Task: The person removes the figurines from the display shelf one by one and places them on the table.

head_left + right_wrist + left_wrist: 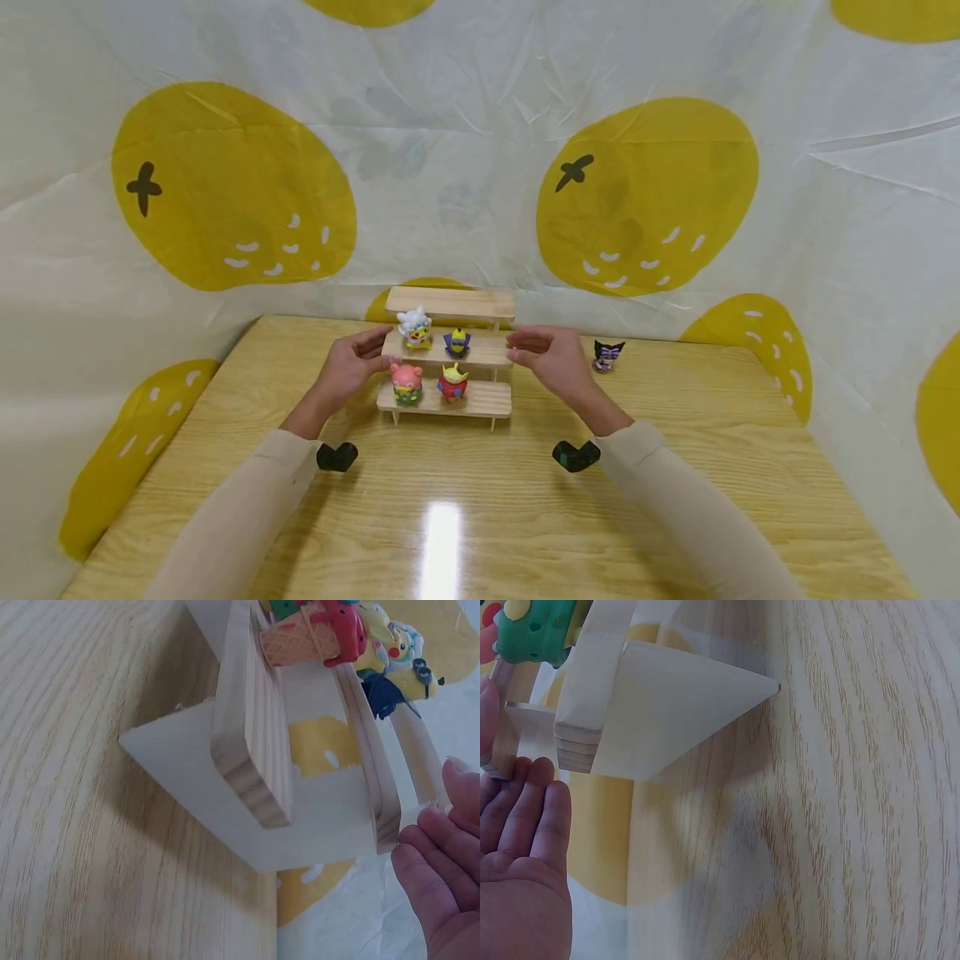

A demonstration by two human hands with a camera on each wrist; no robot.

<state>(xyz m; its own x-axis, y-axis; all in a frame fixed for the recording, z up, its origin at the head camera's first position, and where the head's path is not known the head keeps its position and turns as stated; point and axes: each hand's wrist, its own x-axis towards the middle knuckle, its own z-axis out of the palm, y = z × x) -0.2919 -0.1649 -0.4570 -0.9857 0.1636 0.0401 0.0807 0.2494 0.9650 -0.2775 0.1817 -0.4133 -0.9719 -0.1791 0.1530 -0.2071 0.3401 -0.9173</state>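
Note:
A three-tier wooden display stand (480, 402) stands on the table against the back curtain. At its left end my left hand (347, 363) holds the middle shelf, thumb on top and fingers beneath. My right hand (553, 360) grips that shelf's right end in the same way. On the middle shelf are a white-topped yellow figurine (415, 328) and a yellow figurine with a dark blue cape (456, 342). The bottom shelf bears a pink-headed figurine (407, 384) and a green-headed figurine in red (453, 385). Nothing stands on the top shelf (450, 300).
A black and purple figurine (607, 356) stands on the table right of my right hand. The wooden table (480, 475) reaches toward me, with a bright light reflection in front of the stand. A white curtain with yellow fruit prints (450, 183) hangs behind and at the sides.

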